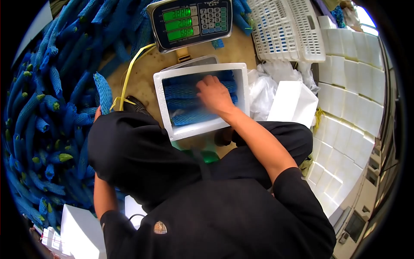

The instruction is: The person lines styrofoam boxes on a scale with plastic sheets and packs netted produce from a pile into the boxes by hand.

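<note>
A white foam box (pixel 243 88) sits between my legs, with several long vegetables in blue foam netting (pixel 185 90) lying in it. My right hand (pixel 215 97) reaches into the box from the right. Its fingers, slightly bent, rest over the netted vegetables and grip none of them that I can see. On the left, my left hand (pixel 98 113) is mostly hidden behind my knee. A netted vegetable (pixel 103 93) stands up out of its closed fingers, beside a large heap of similar netted vegetables (pixel 56 82) with green ends.
A scale display (pixel 189 21) with lit green digits stands beyond the box. White plastic crates (pixel 286 30), clear plastic bags (pixel 262 93) and a white foam block (pixel 293 103) are to the right. Stacked white foam boxes (pixel 349 90) line the far right. A yellow strap (pixel 129 73) crosses at left.
</note>
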Motion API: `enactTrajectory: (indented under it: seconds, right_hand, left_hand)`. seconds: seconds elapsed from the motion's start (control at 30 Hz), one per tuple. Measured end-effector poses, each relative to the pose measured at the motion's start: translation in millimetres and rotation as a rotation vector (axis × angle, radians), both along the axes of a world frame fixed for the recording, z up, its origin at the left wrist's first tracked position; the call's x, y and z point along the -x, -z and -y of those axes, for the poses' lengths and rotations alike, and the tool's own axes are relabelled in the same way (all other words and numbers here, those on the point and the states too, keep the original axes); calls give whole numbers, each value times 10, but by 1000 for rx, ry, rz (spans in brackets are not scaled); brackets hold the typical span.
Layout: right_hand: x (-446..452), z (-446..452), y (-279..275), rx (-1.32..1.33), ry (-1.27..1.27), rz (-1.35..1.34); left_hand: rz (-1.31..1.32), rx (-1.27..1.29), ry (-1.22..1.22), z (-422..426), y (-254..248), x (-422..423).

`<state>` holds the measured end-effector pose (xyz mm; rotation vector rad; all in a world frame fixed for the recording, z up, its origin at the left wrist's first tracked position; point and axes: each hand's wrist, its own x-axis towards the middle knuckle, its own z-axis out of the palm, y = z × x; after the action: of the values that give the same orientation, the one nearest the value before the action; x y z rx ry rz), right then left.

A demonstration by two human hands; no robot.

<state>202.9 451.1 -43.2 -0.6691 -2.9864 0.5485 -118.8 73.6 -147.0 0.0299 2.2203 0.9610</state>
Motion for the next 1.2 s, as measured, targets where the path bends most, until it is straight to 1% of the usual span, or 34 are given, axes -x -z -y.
enactTrajectory:
  seconds: [0.03, 0.13, 0.23, 0.27, 0.3, 0.33, 0.37, 0.4, 0.47, 0.53, 0.57, 0.6, 0.63, 0.67, 0.7, 0.73, 0.77, 0.8, 0.83, 0.87, 0.9, 0.93, 1.0, 1.07, 1.13, 1.17, 1.2]
  right_hand:
    - [10, 14, 40, -13, -11, 40]
    - [-25, 63, 219, 54, 19, 92]
    - [-85, 90, 387, 39, 82, -6]
    - [-100, 72, 450, 26, 99, 27]
    - [-44, 56, 482, 24, 101, 44]
    - [5, 18, 431, 47, 82, 133]
    - [98, -15, 120, 152, 58, 274]
    - [170, -30, -124, 368, 92, 313]
    - [388, 133, -642, 617, 208, 77]
    - [775, 270, -1223, 877, 149, -106]
    - [932, 350, -1472, 1130, 94, -295]
    - [1116, 384, -1492, 1152, -6, -521]
    - [1276, 432, -1623, 1141, -9, -648]
    - [1307, 354, -1821, 1149, -7, -715]
    - [1337, 278, -2020, 1155, -7, -782]
    - [1277, 195, -2173, 1201, 11, -785]
    - [1204, 142, -2244, 1321, 21, -904]
    - [1107, 54, -2253, 1230, -9, -941]
    - [929, -92, -2173, 1087, 78, -818]
    - [734, -232, -2021, 941, 156, -692]
    - [580, -276, -1849, 665, 155, -580]
    - [433, -289, -1644, 393, 149, -464]
    - [132, -183, -1190, 164, 60, -143]
    - [-163, -26, -713, 32, -147, -37]
    - [-419, 215, -201, 91, -257, -22]
    - [-447, 244, -105, 123, -231, 0]
    - [-422, 241, -31, 143, -203, 31]
  left_hand:
    - [12, -12, 3, -4, -11, 19]
    - [51, -73, 26, -29, -125, 102]
    - [91, -235, 47, -187, -402, 279]
    - [100, -330, 44, -274, -579, 310]
    - [104, -428, 10, -390, -920, 233]
    - [110, -526, -20, -513, -1278, 148]
    - [61, -579, -32, -606, -1547, 68]
    - [25, -629, -41, -698, -1784, -10]
    - [-157, -552, 67, -836, -2248, -68]
    - [-454, -576, 229, -1028, -2495, -31]
    - [-404, -595, 314, -1190, -2777, -69]
    - [-342, -640, 412, -1365, -3026, -107]
    - [-316, -755, 511, -1580, -3229, -215]
    - [-398, -711, 612, -1666, -3337, -276]
    - [-487, -789, 720, -1813, -3428, -343]
    - [-536, -871, 798, -1910, -3525, -375]
    - [-537, -895, 805, -1916, -3527, -358]
    - [-539, -914, 811, -1883, -3512, -308]
    - [-512, -882, 755, -1806, -3415, -242]
    - [-460, -888, 650, -1715, -3265, -194]
    - [-367, -853, 514, -1589, -3066, -140]
    - [-275, -813, 377, -1440, -2809, -73]
    - [-113, -587, 99, -1006, -2023, 106]
    - [-103, -467, 82, -559, -1433, 8]
    - [-94, -349, 47, -48, -932, -125]
    - [-36, -357, -1, 149, -804, -317]
    - [78, -283, -21, 362, -519, -395]
